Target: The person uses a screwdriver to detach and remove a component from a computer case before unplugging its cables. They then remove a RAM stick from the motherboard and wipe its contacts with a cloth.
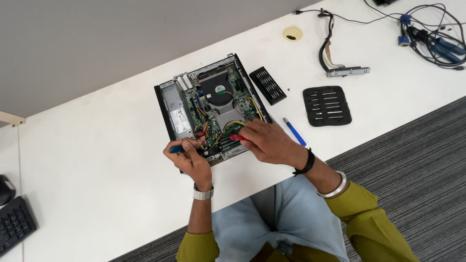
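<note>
Two hands worked over an opened small computer case [211, 109] that lay flat on the white desk [97, 165], its green circuit board and round black fan exposed. The left hand [190, 157] was closed around a blue-handled tool [176, 149] at the case's near left corner. The right hand [269, 141] pinched a small red part [237, 138] at the near edge of the board, beside the yellow wires. A blue screwdriver [295, 132] lay on the desk just right of that hand. Farther right lay a black bit holder [326, 106], with a narrower black bit tray [268, 85] close to the case. A keyboard [14, 224] sat at the desk's far left.
</note>
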